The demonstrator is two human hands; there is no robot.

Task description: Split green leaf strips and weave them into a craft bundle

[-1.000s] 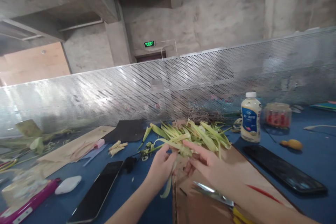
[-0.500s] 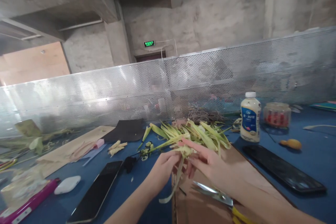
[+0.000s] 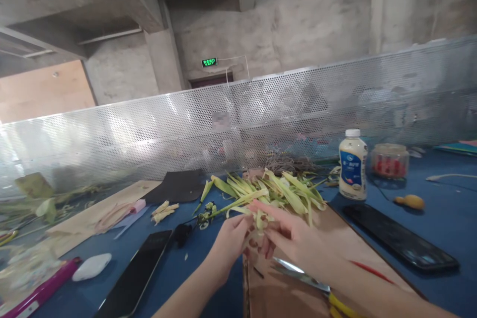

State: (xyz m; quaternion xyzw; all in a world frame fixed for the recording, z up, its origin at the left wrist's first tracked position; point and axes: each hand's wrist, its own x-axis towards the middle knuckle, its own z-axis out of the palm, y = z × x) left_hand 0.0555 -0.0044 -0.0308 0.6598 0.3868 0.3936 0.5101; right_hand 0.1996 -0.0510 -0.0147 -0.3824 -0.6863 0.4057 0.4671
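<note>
Clock positions taken from the hands. Nearest, 4 o'clock: scissors (image 3: pixel 300 274), yellow-handled, lying on a brown board (image 3: pixel 266 295), partly under the right forearm. 8 o'clock: black phone (image 3: pixel 136 268) on the blue table (image 3: pixel 223 303). Centre, above the board's far left part: pale corn husk piece (image 3: pixel 260 219), pinched by the fingers of the left hand (image 3: pixel 231 238) and right hand (image 3: pixel 290 233); exact fingertip contact partly hidden. 3 o'clock: second phone (image 3: pixel 404 238). 12 to 1 o'clock, just beyond: husk pile (image 3: pixel 285 195). 2 o'clock: white-capped bottle (image 3: pixel 353 171). Farther, 12 o'clock: perforated metal screen (image 3: pixel 179 124).
</note>
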